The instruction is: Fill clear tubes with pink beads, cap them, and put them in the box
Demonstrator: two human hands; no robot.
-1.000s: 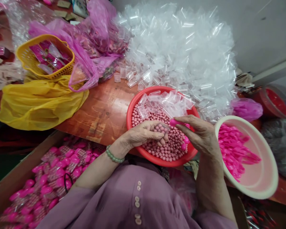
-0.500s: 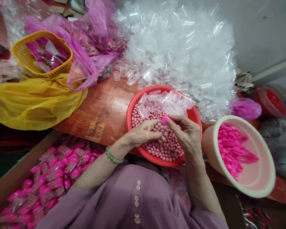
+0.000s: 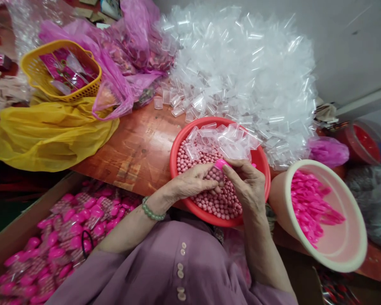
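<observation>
Over a red basin [image 3: 178, 144] of small pink beads [image 3: 220, 203], my left hand [image 3: 193, 182] grips a small clear container [image 3: 216, 173] filled with beads. My right hand [image 3: 246, 184] pinches a bright pink cap [image 3: 222, 164] against the container's top, so both hands meet above the beads. Loose empty clear containers [image 3: 225, 137] lie in the far half of the basin.
A pale pink basin [image 3: 352, 250] of pink caps stands at the right. A big heap of clear containers [image 3: 241, 72] lies behind. At left are a yellow basket [image 3: 34, 74], yellow [image 3: 51, 135] and pink [image 3: 120, 55] bags, and a cardboard box of capped filled containers [image 3: 60, 237].
My right hand has brought the pink cap leftwards from beside the basin's right edge onto the container held in my left hand. The left hand stayed in place.
</observation>
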